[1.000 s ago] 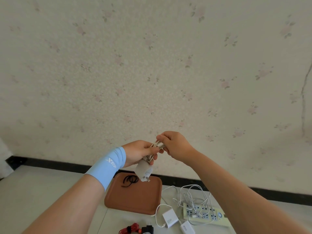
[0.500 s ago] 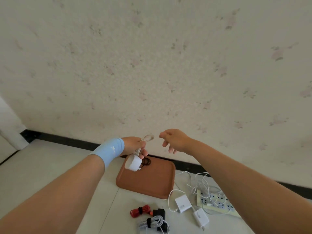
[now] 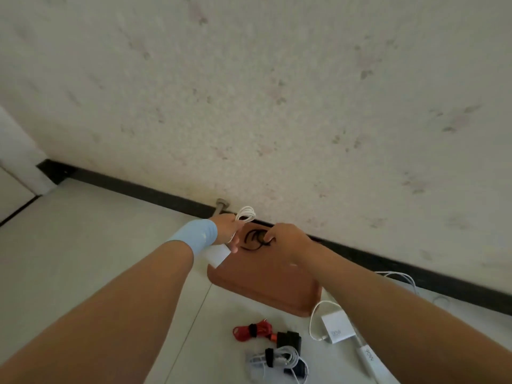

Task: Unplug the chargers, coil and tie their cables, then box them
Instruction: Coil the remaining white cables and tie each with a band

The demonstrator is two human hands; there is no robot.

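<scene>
White charger [image 3: 217, 254] with its coiled white cable [image 3: 245, 213], held in the left hand [image 3: 225, 230] above the near-left corner of a brown tray [image 3: 263, 284] that lies on the floor [image 3: 83, 245] against the dark skirting board [image 3: 138, 187]. The left fingers are clamped round the coil, whose loop stands up above the fist; the charger body hangs below it. A light-blue wristband [image 3: 198, 236] sits on the left wrist. The right hand [image 3: 288, 239] is over the tray, its curled fingertips down on a tangle of black ties [image 3: 253, 239]; whether they pinch a tie cannot be told. Nearer on the floor: a tied red cable [image 3: 253, 329] with a black charger [image 3: 289, 339], a tied pale cable [image 3: 277, 358], and two loose white chargers [image 3: 338, 328].
</scene>
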